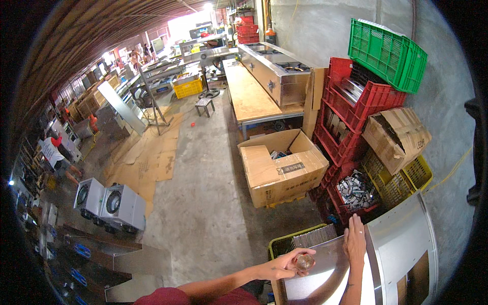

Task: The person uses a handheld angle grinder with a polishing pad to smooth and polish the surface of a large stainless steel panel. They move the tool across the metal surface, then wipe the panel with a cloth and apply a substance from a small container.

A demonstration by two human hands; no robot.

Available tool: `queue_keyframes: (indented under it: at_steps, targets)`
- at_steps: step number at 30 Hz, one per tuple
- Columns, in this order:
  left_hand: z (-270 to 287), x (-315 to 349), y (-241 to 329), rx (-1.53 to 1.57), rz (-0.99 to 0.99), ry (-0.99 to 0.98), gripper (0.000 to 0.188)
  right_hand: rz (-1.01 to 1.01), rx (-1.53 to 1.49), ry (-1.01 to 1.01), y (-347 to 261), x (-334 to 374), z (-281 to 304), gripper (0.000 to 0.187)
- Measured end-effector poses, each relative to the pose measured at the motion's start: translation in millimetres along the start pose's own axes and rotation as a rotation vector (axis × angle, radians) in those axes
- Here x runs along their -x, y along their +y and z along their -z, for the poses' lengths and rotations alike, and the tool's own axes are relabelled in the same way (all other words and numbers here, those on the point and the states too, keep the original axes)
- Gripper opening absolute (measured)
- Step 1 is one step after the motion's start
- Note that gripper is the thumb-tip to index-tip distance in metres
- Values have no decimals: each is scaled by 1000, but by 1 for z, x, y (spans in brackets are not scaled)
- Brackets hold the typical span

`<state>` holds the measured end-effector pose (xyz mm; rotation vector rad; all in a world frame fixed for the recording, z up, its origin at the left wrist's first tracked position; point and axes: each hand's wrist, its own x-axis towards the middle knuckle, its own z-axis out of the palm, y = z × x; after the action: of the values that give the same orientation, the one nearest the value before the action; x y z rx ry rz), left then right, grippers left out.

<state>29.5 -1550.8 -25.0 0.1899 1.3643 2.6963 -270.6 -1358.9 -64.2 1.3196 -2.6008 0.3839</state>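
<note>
My left hand (288, 265) is closed around a small round, translucent brownish thing (305, 262), whose kind I cannot make out. It is held above a shiny sheet-metal surface (325, 277) at the lower right. On that metal, near its right edge, my right hand (355, 240) lies flat with the fingers stretched forward and nothing in it. A curved sheet-metal panel (401, 229) stands just right of that hand. Beyond the left hand, a yellow-green crate (274, 249) holds a row of thin metal pieces (314, 236).
An open cardboard box (284, 175) stands ahead, before a wooden-topped table (254, 91) bearing a steel stove unit (277, 71). Stacked red crates (335, 122), one with small metal parts (356, 190), line the right wall under a green crate (386, 53). Fan units (109, 203) stand left; a person (53, 152) bends farther off.
</note>
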Motion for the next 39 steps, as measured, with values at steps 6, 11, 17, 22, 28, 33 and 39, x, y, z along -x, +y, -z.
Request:
queue_keyframes:
  at_steps: [6, 11, 17, 22, 28, 33, 39]
  targets:
    - [13, -27, -3, 34, -50, -56, 89, -283, -44, -171, 38, 194, 21, 61]
    - [33, -32, -3, 34, 20, -22, 93, -510, 461, 125, 18, 372, 99, 61]
    - [34, -25, 22, 17, 37, 35, 92, -1231, 1084, -269, -62, 279, 61, 50]
    - [32, -31, 41, -105, -39, -5, 92, -135, -451, 34, -90, 71, -26, 58]
    - [50, -23, 41, -348, 53, 340, 86, 112, -422, -71, -183, 39, -48, 73]
    - [18, -37, 22, -211, -65, 303, 91, -1082, -80, 109, -87, 232, 10, 65]
    - [25, -49, 29, -163, 1, 243, 99, -1563, 638, 255, -16, 313, -5, 69]
